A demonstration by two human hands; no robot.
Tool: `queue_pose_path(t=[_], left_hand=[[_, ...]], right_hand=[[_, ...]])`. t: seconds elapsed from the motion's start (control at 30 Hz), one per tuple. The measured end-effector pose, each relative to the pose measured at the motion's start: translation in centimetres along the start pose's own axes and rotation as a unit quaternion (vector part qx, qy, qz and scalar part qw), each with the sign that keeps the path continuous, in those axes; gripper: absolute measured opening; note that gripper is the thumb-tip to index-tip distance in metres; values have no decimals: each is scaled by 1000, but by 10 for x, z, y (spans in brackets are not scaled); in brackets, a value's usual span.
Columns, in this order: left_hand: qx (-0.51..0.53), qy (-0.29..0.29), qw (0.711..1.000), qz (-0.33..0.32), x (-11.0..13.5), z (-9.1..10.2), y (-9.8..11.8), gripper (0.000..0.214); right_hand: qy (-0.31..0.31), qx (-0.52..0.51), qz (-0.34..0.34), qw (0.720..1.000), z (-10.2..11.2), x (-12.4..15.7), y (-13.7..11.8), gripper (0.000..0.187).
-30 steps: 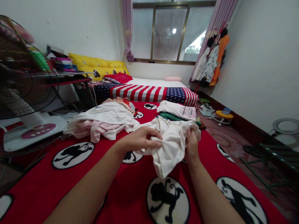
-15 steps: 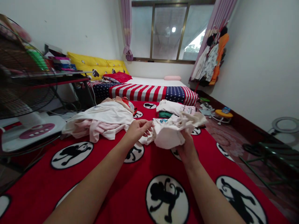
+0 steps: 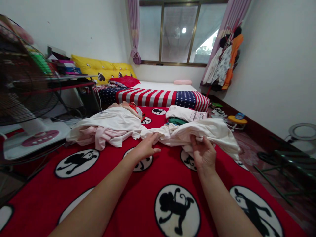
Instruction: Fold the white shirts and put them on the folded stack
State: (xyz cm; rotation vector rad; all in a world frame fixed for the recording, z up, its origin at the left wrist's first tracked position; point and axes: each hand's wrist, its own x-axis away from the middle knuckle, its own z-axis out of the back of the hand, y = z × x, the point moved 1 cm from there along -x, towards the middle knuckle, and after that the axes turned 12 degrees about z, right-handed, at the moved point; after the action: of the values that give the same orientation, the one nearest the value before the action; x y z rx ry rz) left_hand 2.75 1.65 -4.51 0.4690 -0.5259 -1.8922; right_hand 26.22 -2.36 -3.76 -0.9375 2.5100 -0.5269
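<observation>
Fingers [image 3: 197, 141] of my right hand [image 3: 203, 156] pinch a rumpled white garment [image 3: 207, 131] on the red monkey-print blanket [image 3: 138, 204]; my left hand [image 3: 145, 148] lies spread, fingertips at its edge. Beyond sit a pink-and-white clothes pile [image 3: 106, 125], folded clothes [image 3: 185, 114] and a stars-and-stripes bedcover [image 3: 158, 98].

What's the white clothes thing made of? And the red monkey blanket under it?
The white garment looks like soft cotton-type cloth: it has a matte finish and falls in loose folds from the right hand. The red blanket looks like soft, matte fleece or similar fabric, but its fibres are too small to tell.
</observation>
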Motion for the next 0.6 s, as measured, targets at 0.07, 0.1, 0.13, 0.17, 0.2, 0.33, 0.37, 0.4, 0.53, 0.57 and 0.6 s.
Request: queue_pose_path(t=[0.07, 0.1, 0.13, 0.17, 0.2, 0.33, 0.37, 0.4, 0.53, 0.57, 0.6], left_hand=[[-19, 30, 999, 13, -2, -1, -4, 80], [-32, 44, 998, 21, -3, -2, -4, 79], [-44, 55, 997, 27, -3, -3, -4, 78], [-55, 65, 996, 31, -3, -3, -4, 77], [-64, 76, 994, 37, -2, -3, -2, 75], [-90, 60, 992, 68, 3, 3, 7, 49], [-93, 50, 992, 71, 4, 6, 8, 37], [-92, 43, 992, 74, 5, 11, 9, 28], [-41, 98, 990, 95, 2, 39, 1, 23], [4, 148, 984, 99, 2, 49, -3, 25], [63, 216, 969, 100, 2, 60, -7, 25]], right_hand=[[19, 15, 3, 1000, 7, -6, 3, 26], [26, 19, -1, 999, 9, -8, 4, 27], [31, 22, -8, 999, 12, -10, 5, 28], [32, 26, -15, 999, 14, -11, 6, 27], [29, 30, -21, 999, 15, -12, 6, 25], [21, 42, -45, 998, 15, -12, 4, 20], [23, 40, -51, 998, 14, -12, 2, 18], [27, 37, -58, 997, 12, -12, 1, 15], [25, 22, -69, 997, 7, -16, -7, 10], [24, 25, -69, 997, 6, -17, -9, 11], [24, 31, -69, 997, 5, -18, -10, 13]])
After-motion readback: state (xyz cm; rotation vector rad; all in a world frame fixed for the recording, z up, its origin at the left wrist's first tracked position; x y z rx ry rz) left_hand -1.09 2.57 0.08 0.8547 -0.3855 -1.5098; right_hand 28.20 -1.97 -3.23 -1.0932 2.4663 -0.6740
